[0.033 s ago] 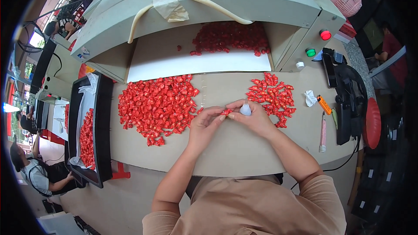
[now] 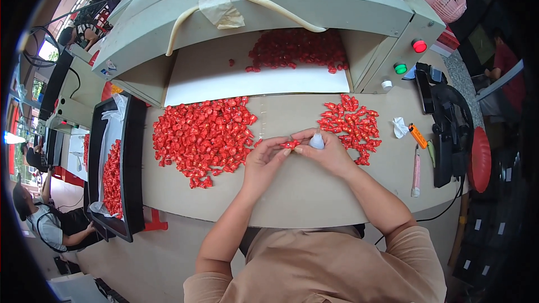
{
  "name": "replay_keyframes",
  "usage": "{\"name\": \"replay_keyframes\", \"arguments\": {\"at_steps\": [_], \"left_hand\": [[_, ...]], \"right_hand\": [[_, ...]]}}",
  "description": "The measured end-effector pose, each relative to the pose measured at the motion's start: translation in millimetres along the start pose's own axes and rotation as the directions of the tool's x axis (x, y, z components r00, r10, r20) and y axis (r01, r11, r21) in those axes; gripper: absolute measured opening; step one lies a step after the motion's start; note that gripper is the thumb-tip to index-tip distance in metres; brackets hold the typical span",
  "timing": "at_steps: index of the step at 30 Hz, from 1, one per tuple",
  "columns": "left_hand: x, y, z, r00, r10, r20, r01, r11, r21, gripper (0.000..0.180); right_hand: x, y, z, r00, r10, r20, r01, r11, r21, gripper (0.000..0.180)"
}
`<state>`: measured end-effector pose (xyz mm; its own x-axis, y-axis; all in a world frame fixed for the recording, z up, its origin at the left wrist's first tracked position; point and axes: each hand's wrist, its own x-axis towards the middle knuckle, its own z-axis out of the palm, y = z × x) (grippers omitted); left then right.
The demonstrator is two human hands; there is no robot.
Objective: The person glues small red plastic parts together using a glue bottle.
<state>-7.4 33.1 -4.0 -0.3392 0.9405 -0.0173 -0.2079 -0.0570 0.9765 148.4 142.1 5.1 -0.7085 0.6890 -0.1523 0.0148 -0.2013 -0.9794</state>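
In front of my body, both hands meet over the table. My left hand (image 2: 265,156) pinches a small glossy red piece (image 2: 291,144) between thumb and fingers. My right hand (image 2: 328,155) is closed round a small whitish squeeze bottle (image 2: 316,141) with a narrow tip pointing up, and its thumb and fingertips meet the red piece too. Left of my hands spreads a large heap of red pieces (image 2: 202,134). A smaller group of longer red pieces (image 2: 353,123) lies beyond my right hand. The pieces' fine details are too small to tell.
A grey machine (image 2: 314,8) arches over a white surface holding more red pieces (image 2: 297,47). A black tray (image 2: 135,179) stands at left. To the right lie crumpled tissue (image 2: 400,127), an orange tool (image 2: 417,136), a pinkish stick (image 2: 416,174) and black equipment (image 2: 449,134). Other people sit or stand at left.
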Motion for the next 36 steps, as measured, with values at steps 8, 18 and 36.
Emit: {"name": "replay_keyframes", "arguments": {"at_steps": [8, 18, 36], "left_hand": [[1, -2, -5, 0.992, 0.114, 0.055, -0.117, 0.99, 0.072, 0.027], [-1, 0, -11, 0.999, -0.018, 0.049, 0.017, 0.999, 0.034, 0.021], [-61, 62, -118, 0.73, 0.396, -0.557, -0.259, 0.915, 0.311, 0.019]], "right_hand": [[-3, 1, -1, 0.997, -0.06, 0.039, 0.06, 0.998, -0.002, 0.021], [-5, -7, 8, 0.982, -0.19, 0.008, 0.185, 0.948, -0.259, 0.02], [-8, 7, 6, 0.992, -0.112, -0.053, 0.103, 0.983, -0.154, 0.028]]}}
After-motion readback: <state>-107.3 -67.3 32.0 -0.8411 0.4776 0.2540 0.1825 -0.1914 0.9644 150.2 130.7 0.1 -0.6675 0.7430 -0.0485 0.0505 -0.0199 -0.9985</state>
